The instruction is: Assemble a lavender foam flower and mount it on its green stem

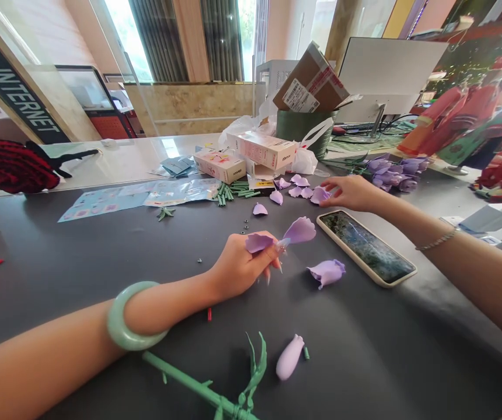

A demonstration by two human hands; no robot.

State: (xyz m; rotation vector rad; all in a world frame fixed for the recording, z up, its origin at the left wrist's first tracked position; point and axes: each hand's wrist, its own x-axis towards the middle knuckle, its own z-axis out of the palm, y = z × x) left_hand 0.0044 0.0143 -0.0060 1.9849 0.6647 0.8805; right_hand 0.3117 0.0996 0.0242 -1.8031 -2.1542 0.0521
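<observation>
My left hand [237, 265] pinches a lilac foam petal piece [299, 231] at its pale base, with a second lilac petal [257, 242] against my fingers. A jade bangle [132, 315] circles that wrist. Farther up the table, the fingertips of my right hand [351, 193] close on a loose lilac petal [320, 195], and several more petals [299, 186] lie just left of it. Between my hands and below them rest a partly built lilac flower [326, 272], a lilac bud [289, 357] and a green plastic stem with leaves [202, 388].
A phone [367, 248] lies face up under my right forearm. Finished purple flowers [391, 175] lie beyond it. Green stem pieces [229, 192], an instruction sheet [139, 198], pink boxes [264, 150] and a red flower bunch [12, 166] sit along the far side.
</observation>
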